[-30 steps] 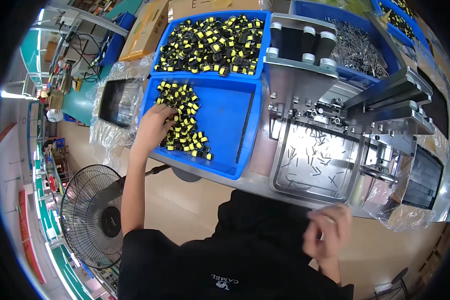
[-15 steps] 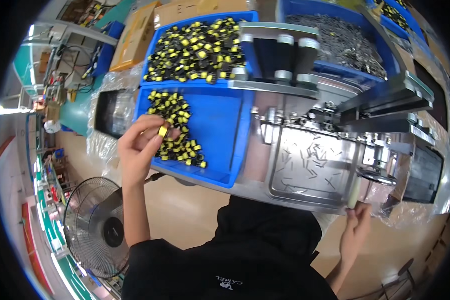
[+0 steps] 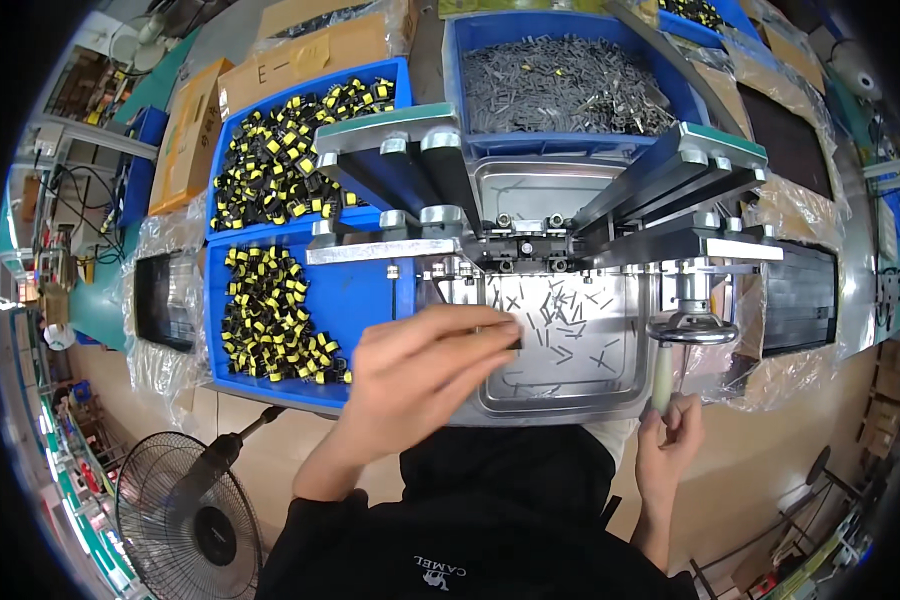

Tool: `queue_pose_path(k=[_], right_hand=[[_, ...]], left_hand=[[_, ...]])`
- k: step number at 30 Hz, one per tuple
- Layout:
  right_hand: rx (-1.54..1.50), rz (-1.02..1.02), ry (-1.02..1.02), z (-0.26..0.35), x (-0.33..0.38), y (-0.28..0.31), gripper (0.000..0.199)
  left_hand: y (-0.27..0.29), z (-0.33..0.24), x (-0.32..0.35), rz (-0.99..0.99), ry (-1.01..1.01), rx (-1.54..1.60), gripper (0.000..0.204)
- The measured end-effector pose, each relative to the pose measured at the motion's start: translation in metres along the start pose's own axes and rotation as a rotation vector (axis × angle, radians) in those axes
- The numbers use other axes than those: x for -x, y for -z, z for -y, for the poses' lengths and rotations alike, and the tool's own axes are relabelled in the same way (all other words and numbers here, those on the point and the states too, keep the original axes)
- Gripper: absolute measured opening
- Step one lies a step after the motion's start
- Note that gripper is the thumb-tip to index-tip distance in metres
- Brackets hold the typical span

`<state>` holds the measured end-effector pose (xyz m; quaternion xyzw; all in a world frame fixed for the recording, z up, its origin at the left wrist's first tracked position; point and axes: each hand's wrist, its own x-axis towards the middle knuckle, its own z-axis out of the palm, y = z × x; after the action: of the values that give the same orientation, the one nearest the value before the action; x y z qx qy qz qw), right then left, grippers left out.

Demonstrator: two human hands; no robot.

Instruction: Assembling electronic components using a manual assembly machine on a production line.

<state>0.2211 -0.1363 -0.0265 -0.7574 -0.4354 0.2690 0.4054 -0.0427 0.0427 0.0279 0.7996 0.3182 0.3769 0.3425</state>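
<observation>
My left hand [image 3: 420, 370] reaches over the left edge of a metal tray [image 3: 570, 404], its thumb and fingers pinched together. A dark bit of a small yellow-and-black component [image 3: 516, 344] shows at the fingertips; the rest is hidden. Thin grey metal pins [image 3: 560, 310] lie scattered in the tray. My right hand [image 3: 671, 440] is closed round the lower end of a pale green handle [image 3: 662, 380], which hangs by a shiny handwheel [image 3: 692, 328]. Behind the tray stands a metal fixture [image 3: 527, 248] with black bars on both sides.
At left, a blue bin [image 3: 360, 290] holds a pile of yellow-and-black components [image 3: 265, 315]; a fuller bin [image 3: 295, 150] stands behind it. Another blue bin [image 3: 570, 85] at the back contains many grey metal parts. A fan [image 3: 190, 510] stands at lower left; cardboard boxes [image 3: 315, 65] sit at the back left.
My left hand has moved right, from over the components bin to the tray, with the component. My right hand stays on the handle. The whole view has swung to the right.
</observation>
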Motion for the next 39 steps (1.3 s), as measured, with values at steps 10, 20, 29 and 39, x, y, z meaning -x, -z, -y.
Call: queue_pose_path(k=[10, 20, 29, 39], right_hand=[[-0.033, -0.033, -0.004, 0.013, 0.004, -0.001, 0.025], [-0.068, -0.085, 0.053, 0.005, -0.001, -0.007, 0.023], [0.319, -0.103, 0.075, 0.01, 0.01, 0.009, 0.016], [0.585, -0.349, 0.252, 0.005, -0.001, 0.016, 0.015]], left_hand=[[-0.029, 0.011, -0.029, -0.09, -0.273, -0.64, 0.02], [-0.037, 0.012, -0.037, 0.003, -0.132, -0.633, 0.025], [-0.043, 0.014, -0.024, 0.06, -0.152, -0.797, 0.032], [-0.045, 0.017, -0.023, 0.015, -0.158, -0.761, 0.034]])
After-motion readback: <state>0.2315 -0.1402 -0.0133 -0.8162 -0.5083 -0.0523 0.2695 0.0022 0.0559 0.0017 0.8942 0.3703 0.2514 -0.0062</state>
